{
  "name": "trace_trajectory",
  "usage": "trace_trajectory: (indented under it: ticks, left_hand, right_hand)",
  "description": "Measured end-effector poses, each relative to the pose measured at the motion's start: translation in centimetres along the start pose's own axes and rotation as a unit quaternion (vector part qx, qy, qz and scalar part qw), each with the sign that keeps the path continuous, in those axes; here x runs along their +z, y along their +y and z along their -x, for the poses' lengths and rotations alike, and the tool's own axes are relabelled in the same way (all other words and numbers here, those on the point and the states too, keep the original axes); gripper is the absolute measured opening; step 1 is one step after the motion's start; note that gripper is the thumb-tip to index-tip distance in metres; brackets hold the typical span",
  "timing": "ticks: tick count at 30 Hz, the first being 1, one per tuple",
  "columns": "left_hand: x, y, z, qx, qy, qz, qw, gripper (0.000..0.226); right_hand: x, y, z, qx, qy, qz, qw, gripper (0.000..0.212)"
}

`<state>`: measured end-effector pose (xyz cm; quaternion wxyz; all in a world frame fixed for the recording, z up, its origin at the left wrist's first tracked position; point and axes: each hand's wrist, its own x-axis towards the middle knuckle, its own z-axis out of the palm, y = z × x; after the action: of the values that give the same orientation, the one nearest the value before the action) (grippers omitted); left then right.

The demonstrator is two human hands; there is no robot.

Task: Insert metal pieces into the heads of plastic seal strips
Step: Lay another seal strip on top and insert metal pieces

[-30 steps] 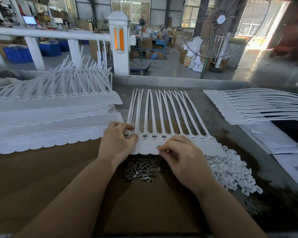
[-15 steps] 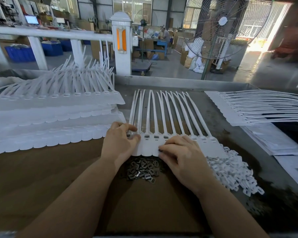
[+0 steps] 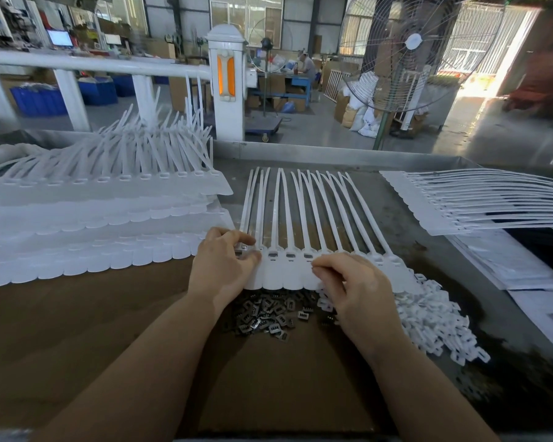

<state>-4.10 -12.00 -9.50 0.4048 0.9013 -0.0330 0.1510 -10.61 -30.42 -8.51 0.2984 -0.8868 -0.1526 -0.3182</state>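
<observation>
A white sheet of joined plastic seal strips (image 3: 296, 212) lies in front of me, heads toward me and tails pointing away. Three heads (image 3: 289, 257) left of centre show dark inserts. My left hand (image 3: 224, 266) rests on the sheet's left end, thumb and fingers pinching small metal pieces (image 3: 242, 249). My right hand (image 3: 355, 285) is curled over the heads further right. Its fingertips pinch together at a head beside the filled ones, hiding what they hold. A loose pile of grey metal pieces (image 3: 265, 314) lies just below the sheet, between my hands.
A heap of small white plastic caps (image 3: 428, 323) lies to the right of my right hand. Stacked strip sheets (image 3: 103, 218) fill the left of the table and more sheets (image 3: 479, 205) lie at the right. Papers (image 3: 505, 266) sit near the right edge. A raised metal rim (image 3: 332, 154) borders the table's far side.
My right hand's fingertips have shifted slightly right along the row of heads. My left hand has stayed at the sheet's left end.
</observation>
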Motion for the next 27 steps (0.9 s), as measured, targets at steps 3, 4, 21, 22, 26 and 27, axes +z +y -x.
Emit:
trace_trajectory:
  ticks: [3,4,21,22,26,27]
  left_hand:
    - [-0.1,0.0,0.0,0.002,-0.002,0.003,1.000,0.017]
    - [-0.1,0.0,0.0,0.004,-0.003,0.005,1.000,0.017]
    - [0.0,-0.3,-0.2,0.006,-0.004,0.017,1.000,0.016]
    - [0.0,-0.3,-0.2,0.005,-0.005,0.016,1.000,0.016]
    - [0.0,-0.4,-0.2,0.005,-0.006,0.020,1.000,0.017]
    - [0.1,-0.4,-0.2,0.003,-0.005,0.024,1.000,0.017]
  right_hand:
    - [-0.2,0.0,-0.2,0.063,0.027,-0.043,0.997,0.012]
    - [-0.4,0.1,-0.3,0.077,0.035,-0.046,0.995,0.013]
    - [-3.7,4.6,-3.5,0.245,-0.017,0.039,0.969,0.007]
    - [-3.6,4.8,-3.6,0.251,-0.027,0.043,0.967,0.008]
    - [-3.5,5.2,-3.9,0.254,-0.080,0.070,0.961,0.012]
    - [-3.4,5.2,-4.0,0.253,-0.089,0.074,0.960,0.013]
